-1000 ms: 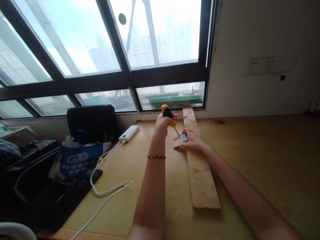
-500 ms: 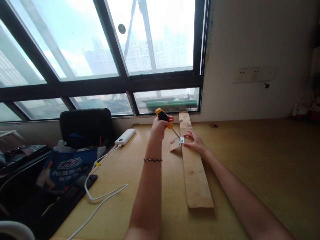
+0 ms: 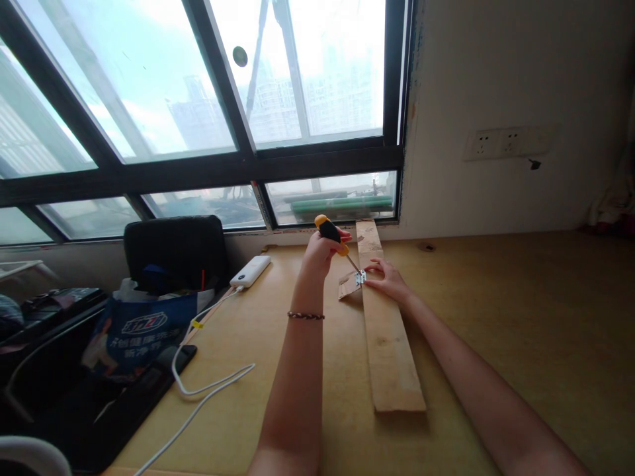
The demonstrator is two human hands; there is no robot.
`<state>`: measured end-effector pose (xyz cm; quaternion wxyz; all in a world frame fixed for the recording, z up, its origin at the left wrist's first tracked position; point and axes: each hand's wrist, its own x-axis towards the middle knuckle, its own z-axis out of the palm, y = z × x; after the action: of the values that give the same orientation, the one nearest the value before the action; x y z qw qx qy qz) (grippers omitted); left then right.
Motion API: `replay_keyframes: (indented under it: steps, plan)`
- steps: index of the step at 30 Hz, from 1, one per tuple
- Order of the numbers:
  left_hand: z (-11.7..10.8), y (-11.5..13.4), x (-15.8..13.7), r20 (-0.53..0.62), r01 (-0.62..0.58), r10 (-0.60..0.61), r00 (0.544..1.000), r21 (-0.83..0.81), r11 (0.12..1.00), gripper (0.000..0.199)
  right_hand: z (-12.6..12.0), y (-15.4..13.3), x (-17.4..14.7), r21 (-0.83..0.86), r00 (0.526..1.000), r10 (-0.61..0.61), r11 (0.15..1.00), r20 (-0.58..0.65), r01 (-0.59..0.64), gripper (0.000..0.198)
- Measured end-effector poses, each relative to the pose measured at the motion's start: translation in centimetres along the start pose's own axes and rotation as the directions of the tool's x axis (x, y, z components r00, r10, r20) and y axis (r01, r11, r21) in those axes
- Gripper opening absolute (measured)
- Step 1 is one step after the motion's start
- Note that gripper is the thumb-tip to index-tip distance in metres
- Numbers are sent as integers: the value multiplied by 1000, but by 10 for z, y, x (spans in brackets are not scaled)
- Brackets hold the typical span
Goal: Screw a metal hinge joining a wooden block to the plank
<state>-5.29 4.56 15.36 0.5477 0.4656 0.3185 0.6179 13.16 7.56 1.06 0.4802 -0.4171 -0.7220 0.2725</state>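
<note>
My left hand (image 3: 318, 253) is wrapped round the black and yellow handle of a screwdriver (image 3: 328, 230). Its shaft slants down to the right, and the tip meets a small metal hinge (image 3: 361, 278). The hinge lies over the left edge of a long wooden board (image 3: 393, 357) and a short wooden piece (image 3: 348, 288) that sticks out to the left, tilted. From the right, my right hand (image 3: 391, 280) reaches over the board, thumb and forefinger closed against the hinge's right side. Any screw under the tip is too small to make out.
A white power bank (image 3: 251, 271) with a white cable (image 3: 218, 387) lies on the table (image 3: 520, 330) to the left. Beyond the left edge are a black chair (image 3: 173, 254) and a blue bag (image 3: 143, 330). The window (image 3: 317, 155) and wall stand behind.
The view has shifted slightly. The left hand and screwdriver sit a little further right in view, the tip still at the hinge. The right hand keeps its place on the board.
</note>
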Motion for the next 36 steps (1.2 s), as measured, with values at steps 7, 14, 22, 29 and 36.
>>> replay_keyframes:
  steps: [7, 14, 22, 29, 36]
  plan:
    - [4, -2, -1, 4, 2, -3, 1000, 11, 1000, 27, 0, -5, 0, -7, 1000, 19, 1000, -10, -19, 55]
    - [8, -9, 1, -12, 23, -23, 1000, 51, 998, 22, 0, -7, -1, -3, 1000, 25, 1000, -18, -25, 52]
    - [12, -1, -4, 9, 6, -6, 1000, 33, 999, 22, -1, -8, -1, -24, 1000, 11, 1000, -9, -11, 54]
    - [10, -5, -2, -1, 22, -22, 1000, 24, 999, 23, 0, -6, -1, -29, 1000, 19, 999, -7, -19, 52]
    - [12, -1, -4, -3, 33, -33, 999, 47, 998, 23, -2, -6, -1, -76, 1000, -14, 997, 4, 14, 52]
